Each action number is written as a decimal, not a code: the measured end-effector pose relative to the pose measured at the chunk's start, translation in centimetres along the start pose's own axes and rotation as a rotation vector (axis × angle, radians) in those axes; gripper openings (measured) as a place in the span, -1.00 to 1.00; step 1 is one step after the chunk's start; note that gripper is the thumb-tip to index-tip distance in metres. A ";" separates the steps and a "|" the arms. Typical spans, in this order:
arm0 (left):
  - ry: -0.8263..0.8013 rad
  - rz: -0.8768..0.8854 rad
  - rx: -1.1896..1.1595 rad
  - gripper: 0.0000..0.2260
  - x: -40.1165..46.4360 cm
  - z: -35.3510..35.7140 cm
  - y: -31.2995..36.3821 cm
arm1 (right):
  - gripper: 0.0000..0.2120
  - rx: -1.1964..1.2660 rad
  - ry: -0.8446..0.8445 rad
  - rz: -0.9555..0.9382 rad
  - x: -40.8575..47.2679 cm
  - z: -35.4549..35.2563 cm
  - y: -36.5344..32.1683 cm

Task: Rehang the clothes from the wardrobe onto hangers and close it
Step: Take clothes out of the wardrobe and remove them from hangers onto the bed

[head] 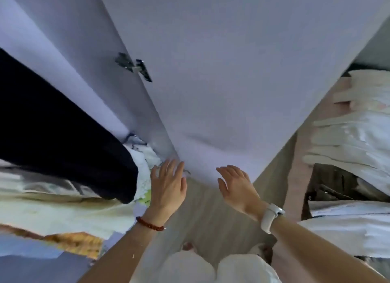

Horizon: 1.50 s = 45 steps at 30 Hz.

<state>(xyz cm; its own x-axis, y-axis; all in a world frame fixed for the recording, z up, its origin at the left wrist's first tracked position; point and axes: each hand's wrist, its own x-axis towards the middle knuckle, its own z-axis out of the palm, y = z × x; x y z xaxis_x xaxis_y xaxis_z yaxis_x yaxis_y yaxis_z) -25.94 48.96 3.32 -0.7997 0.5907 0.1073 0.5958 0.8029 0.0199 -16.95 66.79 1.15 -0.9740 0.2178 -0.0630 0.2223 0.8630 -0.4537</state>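
Neither hand grips anything: the left hand (167, 185) and the right hand (237, 186) are both spread flat, fingers apart, near the bottom edge of the wardrobe door (242, 82). That pale door fills the view from about 11 o'clock round to 2 o'clock, its hinge (135, 68) at 10 o'clock. A dark garment (63, 122) hangs at 9 o'clock inside the wardrobe, with a heap of light fabric (63, 208) below it at 8 o'clock. White bedding (358, 122) lies well apart at 3 o'clock. Closing looks to be the step in hand. To do it well, the person should push with both palms evenly and check first that the dark garment's hem is clear of the door's edge, or it may catch.
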 end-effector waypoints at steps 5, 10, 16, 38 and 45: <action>0.165 -0.139 0.095 -0.65 -0.2 -6.3 -11.6 | -0.62 0.081 0.021 -0.194 7.6 0.8 -11.9; 0.420 -0.193 0.203 -0.69 -0.7 -13.1 -19.1 | -0.66 0.193 0.045 -0.357 13.4 -0.7 -22.5; 0.663 -0.406 0.285 -0.70 -1.4 -19.1 -26.4 | -0.68 0.438 -0.035 -0.467 18.8 -2.8 -34.6; 0.393 -0.590 0.194 -0.55 -0.4 -19.0 -34.2 | -0.74 0.972 0.091 -0.232 25.9 -7.8 -46.1; 0.396 -0.610 0.237 -0.53 -0.4 -18.9 -33.9 | -0.74 0.984 0.135 -0.262 26.2 -9.0 -45.7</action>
<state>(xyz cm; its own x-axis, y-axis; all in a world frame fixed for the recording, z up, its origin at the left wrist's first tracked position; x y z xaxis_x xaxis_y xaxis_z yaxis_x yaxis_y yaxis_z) -44.42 19.97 21.42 -0.8690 0.0007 0.4948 -0.0099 0.9998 -0.0189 -52.23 37.19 28.25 -0.9600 0.1783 0.2160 -0.1908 0.1483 -0.9704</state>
